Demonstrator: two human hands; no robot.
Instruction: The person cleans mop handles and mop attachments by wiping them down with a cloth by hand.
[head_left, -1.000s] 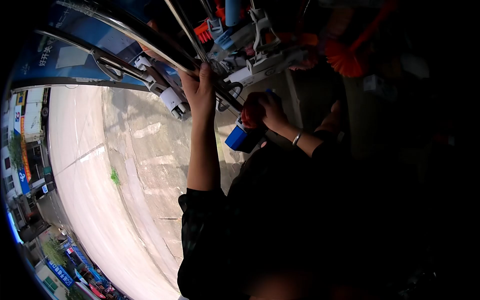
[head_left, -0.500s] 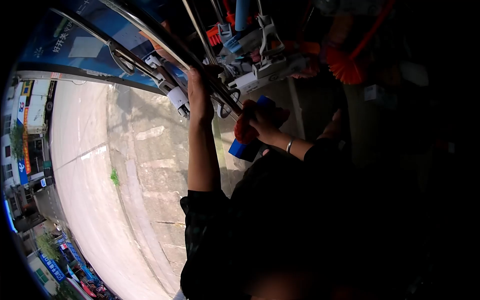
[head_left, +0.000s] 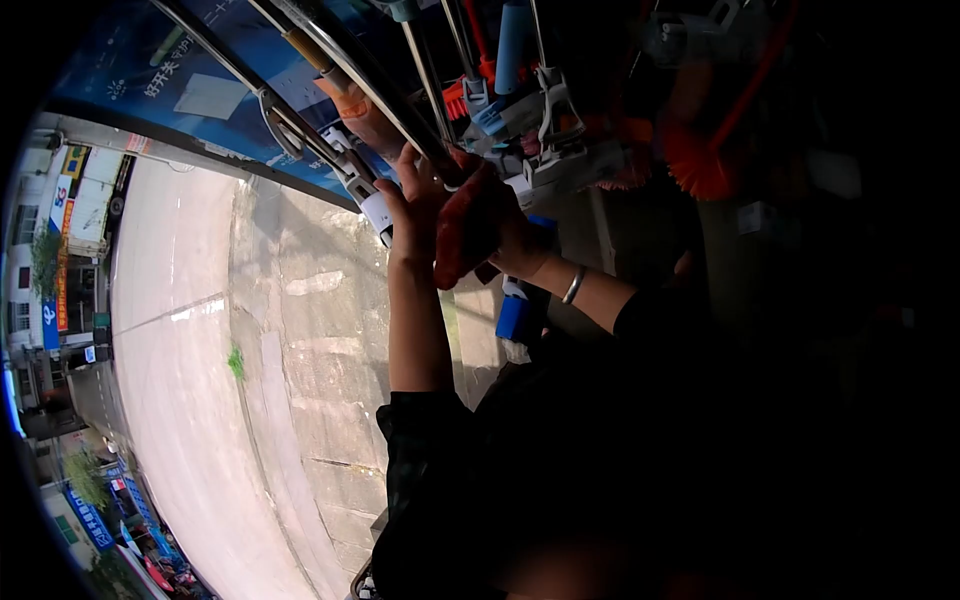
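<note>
A shiny metal pole slants down from the top to my hands. My right hand, with a bangle on its wrist, is closed on a red cloth bunched against the pole's lower end. My left hand is beside the cloth and pole, its thumb and fingers apart; whether its palm touches the cloth is hidden. A blue block-like piece shows below my right hand, partly covered. Its link to the pole is hidden.
More mop poles with grey and white fittings lean at a blue printed board. Red bristle brushes hang at upper right. A sunlit concrete pavement lies left; shopfronts stand beyond. The right side is very dark.
My left hand has loosened from the pole, its fingers now apart near the cloth. My right hand and the red cloth have moved up and left, off the blue piece. The view has shifted slightly.
</note>
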